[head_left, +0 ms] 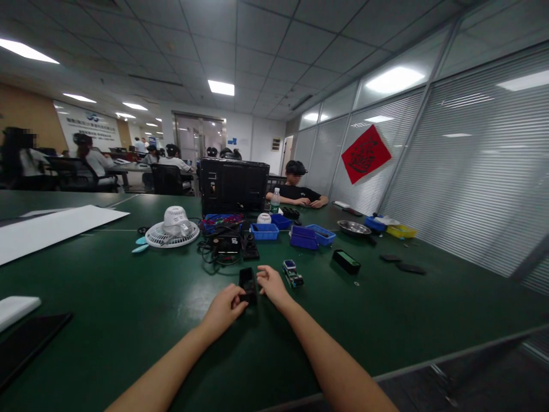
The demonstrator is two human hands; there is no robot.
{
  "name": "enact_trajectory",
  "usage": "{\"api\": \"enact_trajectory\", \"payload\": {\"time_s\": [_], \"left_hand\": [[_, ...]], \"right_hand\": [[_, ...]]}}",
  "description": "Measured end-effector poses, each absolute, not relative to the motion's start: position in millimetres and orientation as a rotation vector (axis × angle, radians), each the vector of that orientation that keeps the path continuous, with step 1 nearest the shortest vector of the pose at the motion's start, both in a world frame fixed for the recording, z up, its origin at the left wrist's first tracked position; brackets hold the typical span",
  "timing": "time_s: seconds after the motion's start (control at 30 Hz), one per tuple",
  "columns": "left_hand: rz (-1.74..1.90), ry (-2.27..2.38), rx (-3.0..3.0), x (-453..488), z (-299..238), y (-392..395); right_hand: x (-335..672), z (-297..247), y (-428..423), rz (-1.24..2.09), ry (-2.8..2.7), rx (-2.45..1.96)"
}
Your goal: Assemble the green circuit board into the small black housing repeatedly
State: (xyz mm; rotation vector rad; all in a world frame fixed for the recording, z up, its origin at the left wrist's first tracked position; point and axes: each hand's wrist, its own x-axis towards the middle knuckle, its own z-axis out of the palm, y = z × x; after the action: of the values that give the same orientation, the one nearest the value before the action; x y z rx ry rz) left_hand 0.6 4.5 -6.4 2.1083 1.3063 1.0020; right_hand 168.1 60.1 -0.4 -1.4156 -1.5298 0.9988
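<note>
Pinching the near-left edge of a narrow black case (pixel 247 278), the person's left hand (pixel 229 302) has thumb and fingertips drawn together on it, probably to steady it against the green counter (pixel 128 297). Taking that case as the centre of a clock face, with twelve pointing away from the person, the left hand comes in from between seven and eight, and the right hand (pixel 273 284) is at three, its fingers loosely curled and parted, with nothing visible in its grasp; whether its fingertips touch the case's right edge cannot be told. The case lies straight ahead of the person, between both hands, its long side pointing away, a position that seems to suit access from either flank. Its dark inside looks hollow, though details are lost in shadow. Between two and three o'clock, just beyond the right hand, a small circuit board (pixel 293 276) lies with its components facing up, perhaps there for easy reach. Farther out on nearly the same line is a black box with a green top (pixel 346 261), and near it, at three, a small pale ring (pixel 357 284). Blue trays (pixel 265 235) stand just past twelve and between one and two, likely to keep loose items together. At eleven, a black device (pixel 226 244) sits among tangled cables, and at ten lies a white fan (pixel 172 229), apparently out of the hands' way
</note>
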Motion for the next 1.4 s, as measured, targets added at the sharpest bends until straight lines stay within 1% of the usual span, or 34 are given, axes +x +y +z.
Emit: {"api": "enact_trajectory", "payload": {"time_s": [0.07, 0.13, 0.2, 0.23, 0.27, 0.33, 0.43, 0.57, 0.73, 0.93, 1.1, 1.27, 1.4], "left_hand": [[0.995, 1.261, 2.120, 1, -6, 3], [0.979, 1.232, 2.111, 1, -6, 2], [0.965, 1.229, 2.103, 0, -6, 1], [0.957, 1.228, 2.108, 0, -6, 2], [0.952, 1.226, 2.118, 0, -7, 2], [0.943, 1.222, 2.145, 1, -9, 4], [0.927, 1.220, 2.195, 6, -10, 8], [0.940, 1.228, 2.214, 20, -11, 13], [1.110, 1.266, 2.190, 34, -12, 19], [1.127, 1.198, 2.164, 33, -14, 22], [1.155, 1.218, 2.110, 32, -13, 21], [1.048, 1.208, 2.118, 32, -14, 21], [1.020, 1.188, 2.116, 33, -12, 21]], "right_hand": [[181, 13, 59, 0.641, -1.664, -1.485], [199, 29, 57, 0.327, -1.681, -1.588], [219, 45, 55, 0.097, -1.623, -1.771], [229, 50, 55, 0.037, -1.602, -1.888], [238, 54, 56, 0.021, -1.600, -2.006], [250, 56, 58, 0.117, -1.649, -2.210], [253, 48, 63, 0.250, -1.765, -2.336], [243, 38, 67, 0.229, -1.837, -2.342], [242, 37, 68, 0.212, -1.767, -2.389], [244, 32, 64, -0.147, -1.807, -2.278], [243, 36, 62, -0.055, -1.872, -2.197], [244, 36, 64, 0.132, -1.879, -2.284], [234, 30, 62, 0.102, -1.927, -2.251]]}}
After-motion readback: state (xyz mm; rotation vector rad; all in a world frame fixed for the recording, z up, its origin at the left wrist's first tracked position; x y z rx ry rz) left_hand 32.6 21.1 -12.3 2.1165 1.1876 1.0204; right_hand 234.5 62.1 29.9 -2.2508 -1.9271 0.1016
